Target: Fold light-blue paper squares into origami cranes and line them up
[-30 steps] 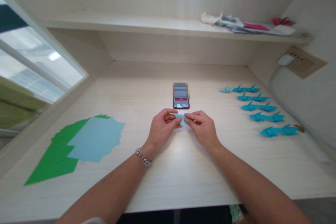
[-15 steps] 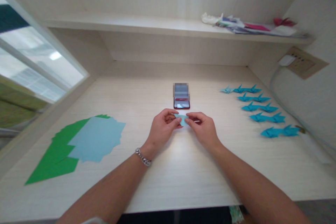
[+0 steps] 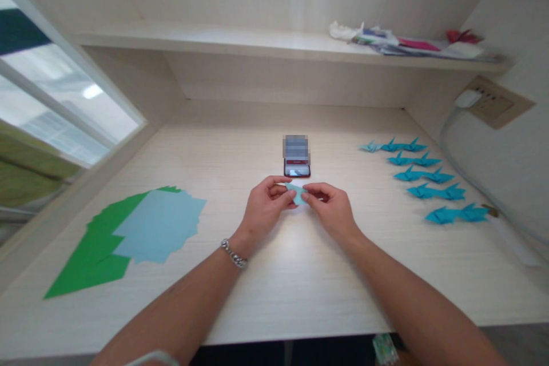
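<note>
A small light-blue piece of folded paper is held up between my two hands, in front of the phone. My left hand pinches its left side between thumb and fingers. On the right side, my right hand grips it the same way, thumb on the near face. The fingers hide much of the paper, so its exact folded shape is hard to make out. A silver chain bracelet circles my left wrist.
Fanned green sheets and light-blue sheets lie at left. Several blue folded paper cranes stand in rows at right. A white cable runs from the wall socket. Above the desk, a shelf carries papers.
The paper's upper edge looks more slanted, with a point showing near my left fingers. Both hands keep nearly the same place and grip.
</note>
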`<state>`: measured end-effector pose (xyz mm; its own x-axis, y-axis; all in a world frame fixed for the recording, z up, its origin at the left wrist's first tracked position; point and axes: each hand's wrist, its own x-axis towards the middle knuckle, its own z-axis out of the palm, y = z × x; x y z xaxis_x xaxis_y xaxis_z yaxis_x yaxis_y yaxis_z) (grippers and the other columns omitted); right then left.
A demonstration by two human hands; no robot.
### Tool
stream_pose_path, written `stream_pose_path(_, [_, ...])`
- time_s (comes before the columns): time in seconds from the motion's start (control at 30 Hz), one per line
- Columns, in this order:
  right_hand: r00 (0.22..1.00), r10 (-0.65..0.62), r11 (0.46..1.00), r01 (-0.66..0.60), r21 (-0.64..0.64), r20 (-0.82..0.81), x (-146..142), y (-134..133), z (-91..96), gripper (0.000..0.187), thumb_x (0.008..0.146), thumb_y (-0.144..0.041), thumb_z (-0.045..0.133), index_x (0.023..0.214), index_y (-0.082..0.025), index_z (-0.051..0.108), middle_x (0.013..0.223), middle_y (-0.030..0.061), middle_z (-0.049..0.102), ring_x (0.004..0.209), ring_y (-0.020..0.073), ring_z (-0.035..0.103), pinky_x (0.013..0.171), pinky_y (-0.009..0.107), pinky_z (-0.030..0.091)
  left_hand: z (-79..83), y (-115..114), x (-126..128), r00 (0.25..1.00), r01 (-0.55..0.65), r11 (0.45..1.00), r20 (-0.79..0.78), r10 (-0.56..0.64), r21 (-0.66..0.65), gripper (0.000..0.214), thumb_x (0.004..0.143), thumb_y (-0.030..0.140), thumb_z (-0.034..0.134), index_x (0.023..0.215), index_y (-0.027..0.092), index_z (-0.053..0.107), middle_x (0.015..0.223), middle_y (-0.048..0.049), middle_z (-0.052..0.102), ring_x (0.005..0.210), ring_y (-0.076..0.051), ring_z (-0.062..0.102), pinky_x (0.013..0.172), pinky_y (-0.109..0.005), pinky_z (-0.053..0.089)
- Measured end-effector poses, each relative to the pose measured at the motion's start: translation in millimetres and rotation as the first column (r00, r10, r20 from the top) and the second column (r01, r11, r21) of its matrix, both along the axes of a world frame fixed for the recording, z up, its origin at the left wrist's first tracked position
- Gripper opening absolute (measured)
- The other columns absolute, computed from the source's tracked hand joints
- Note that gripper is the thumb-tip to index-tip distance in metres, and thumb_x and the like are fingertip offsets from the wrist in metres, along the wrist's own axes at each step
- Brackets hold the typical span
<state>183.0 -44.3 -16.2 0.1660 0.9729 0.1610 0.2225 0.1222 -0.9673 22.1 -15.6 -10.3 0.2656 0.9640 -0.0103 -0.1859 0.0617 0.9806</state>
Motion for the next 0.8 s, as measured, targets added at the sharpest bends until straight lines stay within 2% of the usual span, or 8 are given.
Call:
stream_pose_path(0.13, [0.999, 0.042, 0.999, -0.042, 0.005, -0.008, -1.2, -1.0, 2.6, 0.022, 0.072, -0.03, 0.069, 0.091, -0.019, 0.072, 0.087, 0.0066, 0.071, 0.074, 0.0189, 0.064, 0.068, 0.032, 0.052, 1.8, 0.6, -0.1, 1.0, -0.003, 1.0, -0.023, 0.003, -0.021, 0.044, 0.07, 0.031, 0.074, 0.107, 0.014, 0.058, 0.075, -0.0033, 0.07, 0.063, -0.014, 0.066, 0.065, -0.03, 0.059])
stream_pose_path(0.3, [0.995, 0.103, 0.993, -0.104, 0.054, 0.011, -1.4, -3.7, 4.9, 0.028, 0.076, -0.026, 0.066, 0.103, -0.024, 0.071, 0.095, 0.0062, 0.07, 0.081, 0.0183, 0.063, 0.071, 0.03, 0.051, 2.6, 1.4, -0.4, 1.0, 0.024, 0.999, -0.011, -0.024, -0.026, 0.044, 0.071, 0.033, 0.073, 0.108, 0.015, 0.06, 0.078, -0.0037, 0.07, 0.066, -0.015, 0.066, 0.064, -0.029, 0.058])
stream_pose_path(0.53, [0.989, 0.136, 0.988, -0.13, 0.088, -0.062, -2.0, -5.5, 5.8, 0.028, 0.076, -0.025, 0.067, 0.103, -0.027, 0.071, 0.099, 0.0057, 0.068, 0.078, 0.0159, 0.063, 0.067, 0.028, 0.052, 2.7, 1.5, -2.1, 0.979, 0.152, 0.986, 0.146, -0.142, -0.065, 0.041, 0.072, 0.03, 0.073, 0.11, 0.018, 0.063, 0.086, -0.0035, 0.067, 0.07, -0.012, 0.063, 0.061, -0.024, 0.058])
stream_pose_path(0.8, [0.979, 0.139, 0.984, -0.12, 0.129, -0.15, -5.4, -7.0, 6.7, 0.025, 0.073, -0.023, 0.069, 0.098, -0.027, 0.072, 0.1, 0.0052, 0.068, 0.081, 0.0173, 0.062, 0.062, 0.028, 0.052, 7.4, -0.7, -3.0, 0.949, 0.198, 0.971, 0.275, -0.155, -0.135, 0.033, 0.071, 0.025, 0.075, 0.102, 0.019, 0.063, 0.085, -0.0013, 0.065, 0.07, -0.011, 0.063, 0.06, -0.024, 0.058])
